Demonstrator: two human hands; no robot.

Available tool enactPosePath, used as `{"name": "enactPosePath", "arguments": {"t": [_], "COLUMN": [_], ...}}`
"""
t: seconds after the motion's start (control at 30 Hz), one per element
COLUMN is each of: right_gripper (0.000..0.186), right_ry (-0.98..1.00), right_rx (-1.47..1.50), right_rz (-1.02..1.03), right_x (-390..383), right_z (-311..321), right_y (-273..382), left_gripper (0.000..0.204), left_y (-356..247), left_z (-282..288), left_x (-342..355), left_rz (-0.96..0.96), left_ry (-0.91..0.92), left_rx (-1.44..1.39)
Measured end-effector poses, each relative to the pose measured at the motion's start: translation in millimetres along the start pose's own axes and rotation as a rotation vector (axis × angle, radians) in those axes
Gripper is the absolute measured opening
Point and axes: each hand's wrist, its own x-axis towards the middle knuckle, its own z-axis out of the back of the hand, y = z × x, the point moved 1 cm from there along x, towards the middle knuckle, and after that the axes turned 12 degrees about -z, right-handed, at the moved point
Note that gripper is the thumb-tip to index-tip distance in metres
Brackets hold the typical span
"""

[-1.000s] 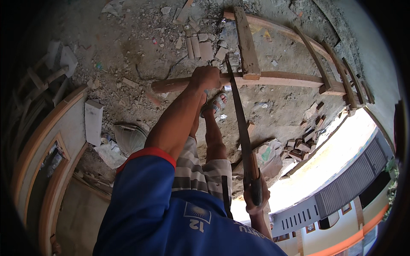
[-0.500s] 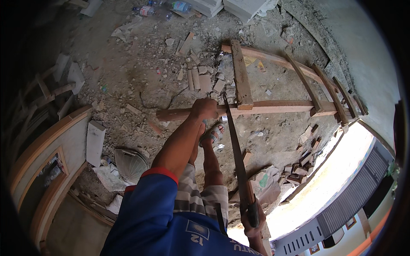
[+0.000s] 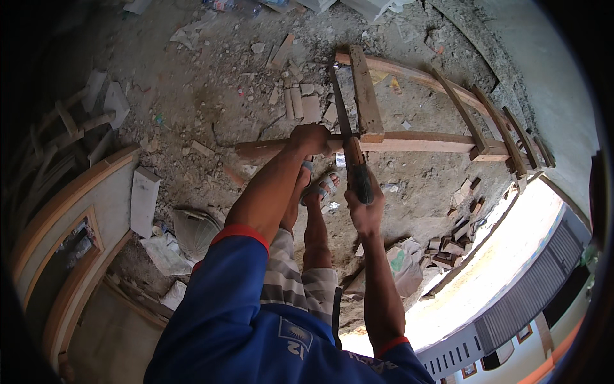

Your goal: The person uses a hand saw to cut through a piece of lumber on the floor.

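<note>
My right hand (image 3: 366,214) is wrapped around the dark handle of a handsaw (image 3: 341,105). The saw's blade points away from me and lies across a long wooden beam (image 3: 422,142), just left of a crosspiece (image 3: 366,96). My left hand (image 3: 309,139) grips this beam to the left of the blade, with the beam's free end (image 3: 256,149) sticking out past it. Beam and crosspiece belong to a ladder-like timber frame that stretches off to the right. My fingertips are partly hidden under the beam.
My sandalled feet (image 3: 325,184) stand just on the near side of the beam. Rubble, tile pieces (image 3: 311,109) and wood scraps litter the ground. Broken bricks (image 3: 448,251) lie at the right beside a bright opening. A framed wooden panel (image 3: 121,173) stands at the left.
My right hand has pushed the saw forward, away from me, so its handle now sits close to the beam. My left hand stays on the beam. The view has shifted slightly.
</note>
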Motion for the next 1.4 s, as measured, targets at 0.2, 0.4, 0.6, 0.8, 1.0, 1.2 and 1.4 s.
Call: {"name": "enactPosePath", "arguments": {"t": [0.2,0.4,0.6,0.8,1.0,1.2,1.4], "right_gripper": [0.066,0.050,0.037,0.056,0.051,0.021,0.061], "right_ry": [0.171,-0.032,0.046,0.072,0.008,0.107,0.047], "right_rx": [-0.016,-0.209,0.090,-0.076,-0.090,0.053,-0.209], "right_rz": [-0.219,-0.152,-0.106,-0.084,-0.107,-0.198,-0.061], "right_x": [-150,-153,22,-157,-109,14,-191], "right_z": [76,79,-37,91,60,-24,116], "right_y": [8,-4,15,-33,-23,7,-32], "left_gripper": [0.042,0.038,0.041,0.036,0.037,0.036,0.040], "left_y": [14,12,11,17,14,23,16], "left_z": [10,0,-3,-2,-6,-29,3], "left_x": [-23,-11,-7,-18,-7,-7,-22], "left_rz": [0.078,0.026,0.004,0.035,-0.007,-0.003,0.038], "left_ry": [-0.028,-0.057,-0.093,-0.099,-0.126,-0.027,-0.079], "left_rx": [-0.031,0.004,0.032,0.004,0.030,-0.007,0.000]}}
